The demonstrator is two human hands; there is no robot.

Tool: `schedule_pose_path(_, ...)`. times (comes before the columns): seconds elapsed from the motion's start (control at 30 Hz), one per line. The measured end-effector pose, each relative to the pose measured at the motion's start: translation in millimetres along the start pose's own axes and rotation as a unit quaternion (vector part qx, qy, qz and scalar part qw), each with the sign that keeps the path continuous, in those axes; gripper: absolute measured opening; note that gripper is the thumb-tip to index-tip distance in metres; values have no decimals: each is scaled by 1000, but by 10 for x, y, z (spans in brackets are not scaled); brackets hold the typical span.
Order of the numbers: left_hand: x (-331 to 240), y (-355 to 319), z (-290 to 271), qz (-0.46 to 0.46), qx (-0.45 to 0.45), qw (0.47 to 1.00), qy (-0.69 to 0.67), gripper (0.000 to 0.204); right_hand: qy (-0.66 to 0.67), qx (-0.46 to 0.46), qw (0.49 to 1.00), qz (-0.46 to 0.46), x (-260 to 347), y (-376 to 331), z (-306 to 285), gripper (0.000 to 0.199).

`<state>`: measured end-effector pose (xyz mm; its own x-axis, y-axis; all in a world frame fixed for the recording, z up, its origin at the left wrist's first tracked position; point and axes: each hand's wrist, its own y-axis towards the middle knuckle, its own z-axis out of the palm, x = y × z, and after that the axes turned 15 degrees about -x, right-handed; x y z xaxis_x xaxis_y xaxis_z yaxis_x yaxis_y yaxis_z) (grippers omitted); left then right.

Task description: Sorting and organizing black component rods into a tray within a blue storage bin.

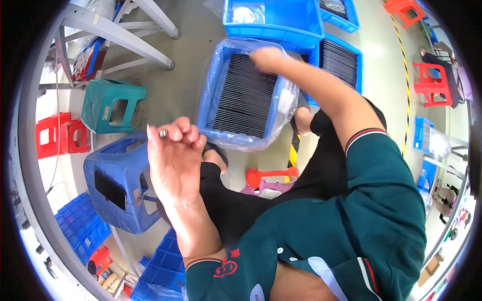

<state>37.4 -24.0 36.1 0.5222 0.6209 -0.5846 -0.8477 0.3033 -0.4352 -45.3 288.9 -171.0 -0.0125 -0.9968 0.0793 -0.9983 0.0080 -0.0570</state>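
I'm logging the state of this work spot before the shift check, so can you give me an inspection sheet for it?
Surface: grey floor, no bench; work is done low, over the lap.
Job's things: blue crate lined with clear plastic, filled with rows of thin dark flat parts.
Clutter: blue stool, teal stool, red stools, more blue crates, stacked blue bins.
Grips: right hand reaches onto the parts at the crate's far edge; left hand is raised, fingers curled, with a small metal bit at the fingertips.
Cables: a thin wire hangs at the left.
Surroundings: white table legs, yellow-black floor tape.
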Motion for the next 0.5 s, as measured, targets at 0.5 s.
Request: schedule_pose_path(0.5, 251, 272, 238, -28, -21, 997, 76, 33, 5, -44, 999, 26, -1197, -811, -931, 26)
